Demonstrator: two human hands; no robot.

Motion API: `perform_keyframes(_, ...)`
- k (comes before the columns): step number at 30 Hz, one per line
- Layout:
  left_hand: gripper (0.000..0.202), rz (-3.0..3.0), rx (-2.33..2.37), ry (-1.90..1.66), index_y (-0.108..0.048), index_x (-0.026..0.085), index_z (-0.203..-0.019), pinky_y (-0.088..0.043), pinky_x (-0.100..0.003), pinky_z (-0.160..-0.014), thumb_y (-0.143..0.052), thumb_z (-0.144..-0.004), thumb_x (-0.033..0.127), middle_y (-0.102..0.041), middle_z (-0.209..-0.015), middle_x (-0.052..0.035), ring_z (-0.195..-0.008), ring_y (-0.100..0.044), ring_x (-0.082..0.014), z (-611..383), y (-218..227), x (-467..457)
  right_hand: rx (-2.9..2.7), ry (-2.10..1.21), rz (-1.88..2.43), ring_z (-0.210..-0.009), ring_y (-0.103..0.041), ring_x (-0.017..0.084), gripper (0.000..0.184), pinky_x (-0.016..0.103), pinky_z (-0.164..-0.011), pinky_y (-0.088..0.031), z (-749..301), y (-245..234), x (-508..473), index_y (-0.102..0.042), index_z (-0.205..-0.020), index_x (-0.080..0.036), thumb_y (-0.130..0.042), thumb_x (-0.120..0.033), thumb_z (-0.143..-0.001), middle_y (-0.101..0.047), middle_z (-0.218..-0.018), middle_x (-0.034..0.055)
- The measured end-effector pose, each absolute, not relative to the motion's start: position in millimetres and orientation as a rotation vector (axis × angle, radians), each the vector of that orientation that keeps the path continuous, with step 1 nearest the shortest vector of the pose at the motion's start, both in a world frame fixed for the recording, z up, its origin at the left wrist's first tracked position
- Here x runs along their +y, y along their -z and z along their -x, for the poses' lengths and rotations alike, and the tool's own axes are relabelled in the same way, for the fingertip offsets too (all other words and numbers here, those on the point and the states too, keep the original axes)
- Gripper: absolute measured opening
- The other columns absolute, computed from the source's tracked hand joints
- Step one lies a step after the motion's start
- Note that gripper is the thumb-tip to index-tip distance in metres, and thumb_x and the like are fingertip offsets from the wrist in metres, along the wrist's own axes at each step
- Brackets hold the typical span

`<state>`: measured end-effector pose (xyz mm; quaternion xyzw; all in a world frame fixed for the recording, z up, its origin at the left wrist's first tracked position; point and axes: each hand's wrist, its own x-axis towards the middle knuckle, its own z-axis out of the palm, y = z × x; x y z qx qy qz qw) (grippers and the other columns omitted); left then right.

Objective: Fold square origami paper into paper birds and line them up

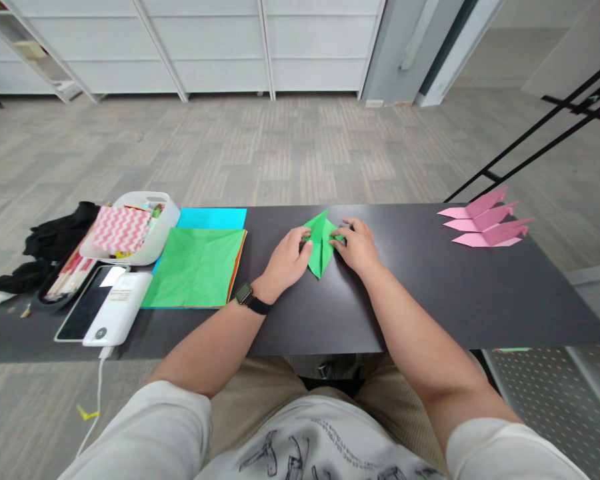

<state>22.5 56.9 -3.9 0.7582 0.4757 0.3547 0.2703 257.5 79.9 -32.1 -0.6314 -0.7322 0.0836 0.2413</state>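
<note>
A partly folded sheet of green origami paper (321, 245) lies on the dark table in front of me, roughly diamond-shaped with a raised crease down its middle. My left hand (291, 257) grips its left side, thumb and fingers closed on the edge. On the opposite side, my right hand (356, 245) pinches the right corner between thumb and fingertips. Part of each side of the paper is hidden under my fingers. A black watch sits on my left wrist.
Left of my hands lies a stack of coloured paper (195, 267), green on top. Beyond it are a white basket (167, 230), a phone (83, 313), a white power bank (117, 310) with a cable, and black cloth (63, 230). Folded pink paper figures (490, 230) stand at the right.
</note>
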Motion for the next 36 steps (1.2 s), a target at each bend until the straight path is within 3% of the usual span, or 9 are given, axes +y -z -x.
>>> perform_keyframes(5,0.033,-2.064,1.247,-0.949,-0.057,0.019,-0.138,-0.056,-0.045,-0.115,-0.05,-0.107,0.025,-0.069,-0.139,-0.0146,-0.128,-0.07,-0.0251,-23,1,55,-2.026,-0.254,1.714,-0.136,-0.053,0.037,0.026,0.061,-0.116,-0.045,-258,34,84,-0.086,-0.117,-0.031,-0.067,-0.032,-0.098,-0.063,-0.148,0.0119)
perform_keyframes(19,0.039,-2.133,1.303,-0.89,-0.059,0.02,-0.14,-0.053,-0.046,-0.117,-0.045,-0.104,0.016,-0.067,-0.14,-0.0131,-0.132,-0.066,-0.0253,-20,-1,56,-2.135,-0.269,1.698,-0.143,-0.051,0.037,0.037,0.06,-0.122,-0.039,-257,33,79,-0.08,-0.133,-0.033,-0.072,-0.04,-0.098,-0.059,-0.153,0.013)
perform_keyframes(25,0.052,-2.359,1.291,-0.797,-0.053,0.023,-0.157,-0.048,-0.049,-0.121,-0.056,-0.105,0.031,-0.056,-0.151,-0.0151,-0.141,-0.057,-0.0299,-20,-2,52,-2.101,-0.249,1.655,-0.142,-0.052,0.036,0.029,0.06,-0.121,-0.042,-255,37,80,-0.083,-0.123,-0.032,-0.075,-0.037,-0.096,-0.061,-0.15,0.011)
perform_keyframes(31,0.041,-2.495,1.349,-0.633,-0.071,0.028,-0.141,-0.048,-0.056,-0.118,-0.063,-0.104,0.041,-0.05,-0.157,-0.0145,-0.136,-0.057,-0.0342,-21,3,49,-2.111,-0.269,1.642,-0.14,-0.054,0.035,0.025,0.06,-0.121,-0.043,-255,35,80,-0.084,-0.12,-0.033,-0.075,-0.035,-0.096,-0.062,-0.148,0.0099)
perform_keyframes(36,0.038,-2.51,1.418,-0.577,-0.074,0.03,-0.137,-0.045,-0.059,-0.117,-0.057,-0.107,0.046,-0.051,-0.157,-0.0144,-0.137,-0.054,-0.0353,-22,3,45,-2.162,-0.307,1.648,-0.145,-0.052,0.036,0.031,0.069,-0.127,-0.032,-254,33,78,-0.082,-0.126,-0.037,-0.077,-0.039,-0.095,-0.06,-0.152,0.0092)
